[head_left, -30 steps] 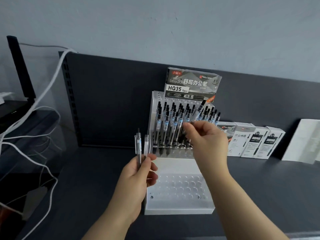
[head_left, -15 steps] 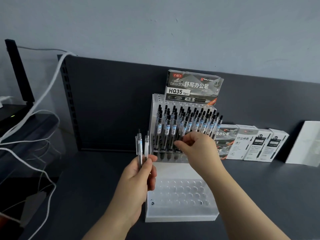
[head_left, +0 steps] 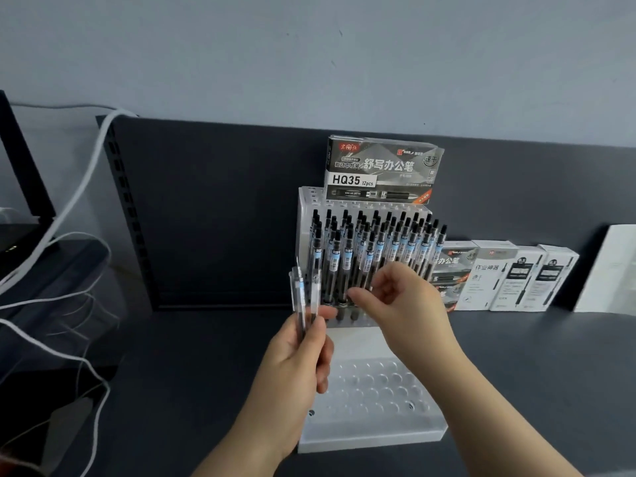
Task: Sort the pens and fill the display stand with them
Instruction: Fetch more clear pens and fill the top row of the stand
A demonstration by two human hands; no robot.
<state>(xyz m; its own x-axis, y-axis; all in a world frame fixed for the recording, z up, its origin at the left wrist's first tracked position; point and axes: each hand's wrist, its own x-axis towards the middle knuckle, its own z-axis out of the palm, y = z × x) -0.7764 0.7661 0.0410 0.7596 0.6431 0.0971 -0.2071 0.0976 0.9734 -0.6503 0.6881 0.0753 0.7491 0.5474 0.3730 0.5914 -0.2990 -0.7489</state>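
Observation:
A clear acrylic display stand stands on the dark shelf. Its upper tiers hold several black-capped pens upright, while the front tiers show bare round holes. My left hand grips a few clear pens upright, just left of the stand. My right hand hovers in front of the filled rows with fingers loosely curled and nothing in it. Its fingertips point left toward the pens in my left hand, a short gap away.
A grey HQ35 pen box sits on top of the stand's back. Several white pen boxes and a white card lean against the dark back panel to the right. White cables hang at the left.
My right hand set a pen into the filled rows, let it go and moved down and left toward my left hand. The left hand has stayed put with its pens.

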